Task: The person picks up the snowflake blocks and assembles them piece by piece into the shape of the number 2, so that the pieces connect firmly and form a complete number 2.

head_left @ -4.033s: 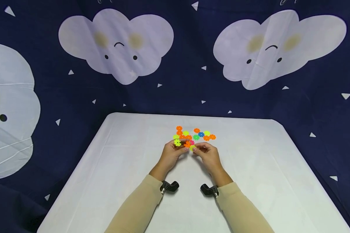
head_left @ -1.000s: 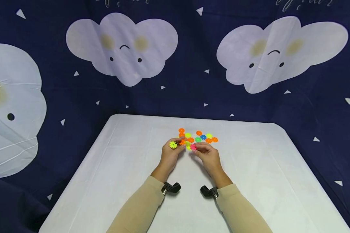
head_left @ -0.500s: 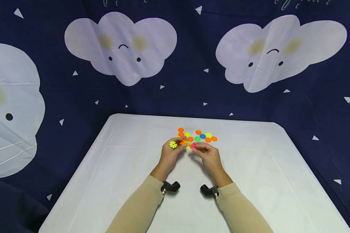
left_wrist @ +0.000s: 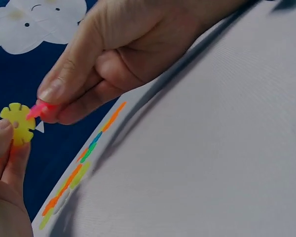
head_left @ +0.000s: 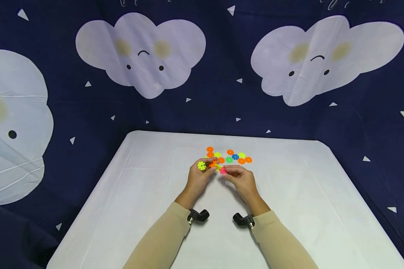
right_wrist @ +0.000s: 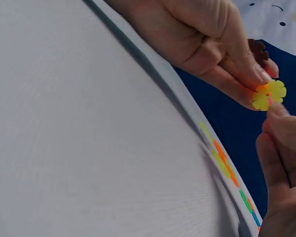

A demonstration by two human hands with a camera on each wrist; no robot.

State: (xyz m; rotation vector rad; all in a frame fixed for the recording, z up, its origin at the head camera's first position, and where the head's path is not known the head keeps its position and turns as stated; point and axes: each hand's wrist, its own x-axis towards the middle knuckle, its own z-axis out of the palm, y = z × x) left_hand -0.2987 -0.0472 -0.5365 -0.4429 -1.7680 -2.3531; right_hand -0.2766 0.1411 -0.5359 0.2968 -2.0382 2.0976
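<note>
My left hand (head_left: pixel 196 180) holds a small cluster of notched plastic snowflake discs. Its parts include a lime-yellow disc (head_left: pixel 201 165) beside the index finger, an orange disc (head_left: pixel 213 164) between the fingers and another yellow disc (left_wrist: pixel 20 123) at the fingertips. A pink snowflake disc (head_left: pixel 223 170) is pinched between thumb and fingers of my right hand (head_left: pixel 244 183). In the left wrist view the pink disc's edge meets the yellow disc's notched rim. Fingers partly hide the joints of the cluster.
Just beyond the hands, loose discs lie on the white table (head_left: pixel 148 179): several orange discs (head_left: pixel 230 152), yellow ones (head_left: pixel 241 155), a green disc (head_left: pixel 229 160) and a blue disc (head_left: pixel 235 157). A dark blue cloud-patterned cloth (head_left: pixel 222 112) hangs behind the table.
Four seconds ago the right fingers were at a yellow disc; now they pinch the pink one, against the left hand's cluster. Over the last half second the cluster has shifted and turned slightly.
</note>
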